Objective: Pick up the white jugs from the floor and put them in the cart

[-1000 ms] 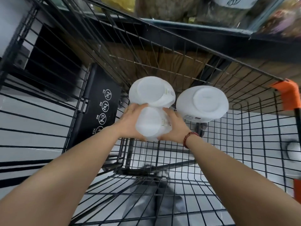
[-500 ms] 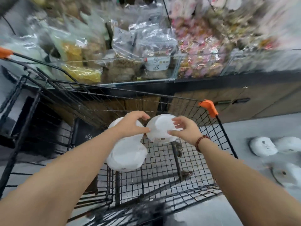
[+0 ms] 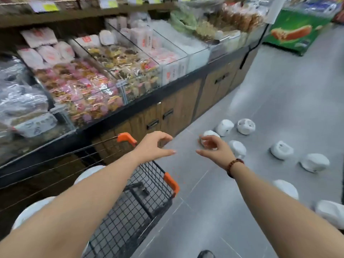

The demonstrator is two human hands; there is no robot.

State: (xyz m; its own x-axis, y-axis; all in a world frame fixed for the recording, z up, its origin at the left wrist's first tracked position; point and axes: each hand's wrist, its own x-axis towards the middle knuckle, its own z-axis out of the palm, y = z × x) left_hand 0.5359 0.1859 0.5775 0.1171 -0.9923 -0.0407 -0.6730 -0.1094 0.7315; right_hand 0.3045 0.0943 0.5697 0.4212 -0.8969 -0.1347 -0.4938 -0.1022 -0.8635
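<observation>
Mostly the white jugs [image 3: 281, 150] lay on the floor [image 3: 260, 94], scattered to the right of the cart [image 3: 149, 205] and apart from it. About eight of them showed there, some close together, some alone. They were round and squat, of dull, smooth white plastic, and a few carried a small printed label; the blur hid any finer detail. One of them lay partly behind the right hand. Two more jugs [image 3: 89, 173] rested inside the cart, and only their pale rounded parts showed past the left forearm.

The left hand [image 3: 154, 146] hung in the air just beside the orange corner [image 3: 126, 139] of the cart, and the right hand [image 3: 216, 148] was stretched out over the floor, in front of the scattered jugs. Both hands were empty, with the thumbs pointing inward at each other and the fingers loosely bent, touching nothing. A bracelet [image 3: 235, 164] of brown beads sat around the right wrist.

The cart was made of thin black wire in a grid, with orange plastic caps on its corners. The floor was of large grey tiles, matt, with thin joints. Beside the cart stood a counter [image 3: 176, 107] with wooden doors and black handles. On top of it were clear bins [image 3: 122, 90] full of snacks in shiny bags. A green box [image 3: 296, 32] stood far at the back.
</observation>
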